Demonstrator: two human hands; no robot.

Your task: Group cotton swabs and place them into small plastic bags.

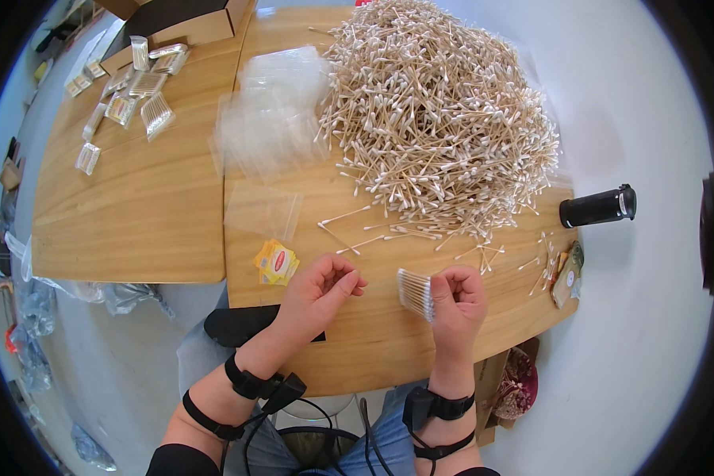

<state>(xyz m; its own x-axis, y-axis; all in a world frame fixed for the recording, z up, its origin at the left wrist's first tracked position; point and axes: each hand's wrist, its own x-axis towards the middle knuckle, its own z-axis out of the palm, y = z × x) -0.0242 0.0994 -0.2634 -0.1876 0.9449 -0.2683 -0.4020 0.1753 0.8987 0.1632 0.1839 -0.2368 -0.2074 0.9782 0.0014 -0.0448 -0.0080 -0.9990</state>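
Note:
My right hand [457, 305] pinches a flat row of cotton swabs [414, 293] between thumb and fingers, its white tips lined up and pointing to the left. Across a small gap, my left hand [325, 287] has its fingers curled in and the thumb laid over them; I see nothing in it. Beyond both hands rises a large heap of loose cotton swabs [444, 119]. Yellow printed cards [276, 262] lie in a small stack just left of my left hand. Behind the cards are a single clear bag [263, 213] and a spread pile of clear plastic bags [271, 111].
Filled swab packs [147, 83] lie on the left table [135, 206], near an open cardboard box [186, 32]. A black cylinder [597, 207] rests at the right edge, with small packets [567, 276] closer to me. A black flat object [246, 324] sits at the front edge.

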